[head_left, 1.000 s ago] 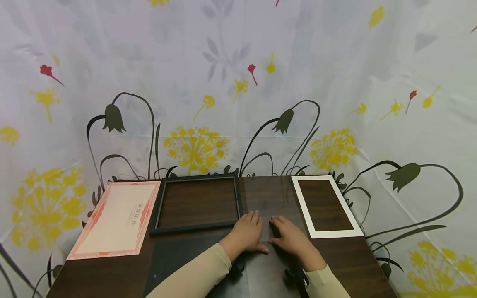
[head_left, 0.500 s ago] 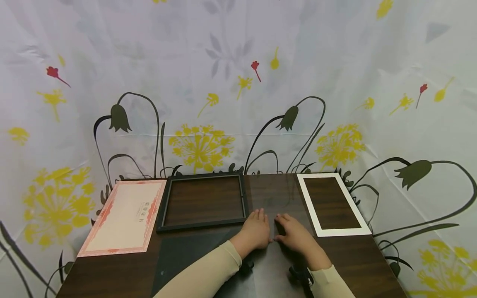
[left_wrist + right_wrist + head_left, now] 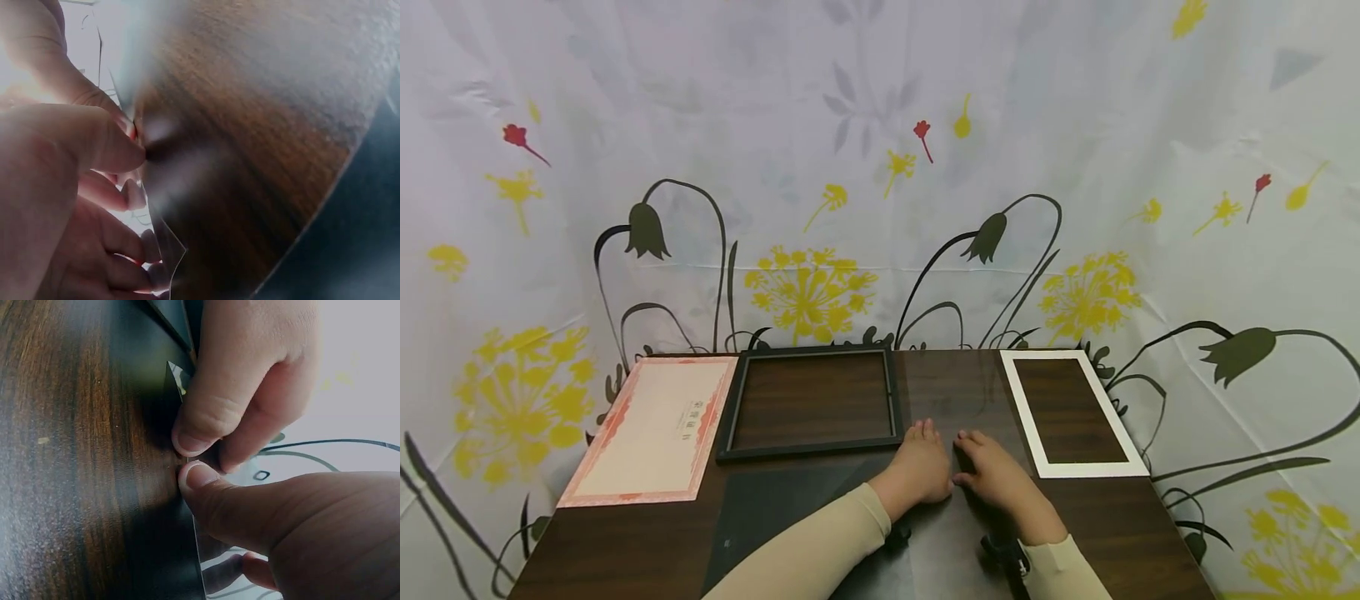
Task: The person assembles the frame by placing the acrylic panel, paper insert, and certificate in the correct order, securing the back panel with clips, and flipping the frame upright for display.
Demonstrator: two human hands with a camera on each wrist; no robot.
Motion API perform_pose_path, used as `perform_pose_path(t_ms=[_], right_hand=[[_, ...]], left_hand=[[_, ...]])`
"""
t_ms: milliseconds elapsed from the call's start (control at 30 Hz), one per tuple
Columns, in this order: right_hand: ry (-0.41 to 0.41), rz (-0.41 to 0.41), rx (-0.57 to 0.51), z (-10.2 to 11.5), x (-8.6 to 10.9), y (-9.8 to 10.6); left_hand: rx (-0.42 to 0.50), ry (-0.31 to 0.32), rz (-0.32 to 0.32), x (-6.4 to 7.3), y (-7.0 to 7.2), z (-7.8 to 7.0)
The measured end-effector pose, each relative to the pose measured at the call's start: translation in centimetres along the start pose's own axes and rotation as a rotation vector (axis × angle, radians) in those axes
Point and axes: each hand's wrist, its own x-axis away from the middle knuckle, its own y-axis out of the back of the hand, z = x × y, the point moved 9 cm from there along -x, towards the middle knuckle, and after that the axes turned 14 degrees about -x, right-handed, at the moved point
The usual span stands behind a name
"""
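Observation:
A clear, glossy plastic sheet [image 3: 958,387] lies on the dark wood table between the frame and the mat. My left hand [image 3: 921,468] pinches its edge, thumb in front and fingers behind. Close beside it, my right hand [image 3: 996,479] pinches the same edge, and both thumb tips nearly meet. The left wrist view has a pointed corner of the clear sheet [image 3: 173,247] below my left thumb [image 3: 112,140]. In the right wrist view, a sharp corner of the clear sheet [image 3: 175,378] stands up past the thumbs.
Left of my hands lies an empty black picture frame [image 3: 808,451], with a pink-bordered certificate [image 3: 647,433] beyond it. A dark backing board [image 3: 767,508] rests in front, partly under my left sleeve. At right is a white mat [image 3: 1086,471]. A patterned curtain [image 3: 850,208] hangs behind the table.
My left thumb, spread toward the right hand a second ago, has drawn in, and the two hands are closer together. The whole view has shifted slightly as the head moved.

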Motion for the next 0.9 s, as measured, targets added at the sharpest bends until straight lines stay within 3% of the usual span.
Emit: perform_pose_path(t_ms=[233,500,733,900], right_hand=[[0.034,-0.009,-0.004,0.4,0.0,0.2],[0.020,0.018,-0.006,0.0,0.4,-0.1],[-0.011,-0.087,-0.013,0.2,1.9,-0.1],[-0.035,-0.206,0.060,0.3,3.0,0.5]], left_hand=[[0.037,-0.030,-0.058,-0.6,0.5,0.1],[0.075,-0.060,-0.054,-0.3,0.6,0.0],[0.077,-0.078,-0.039,0.1,0.5,-0.4],[0.100,-0.076,-0.033,0.1,0.5,0.2]])
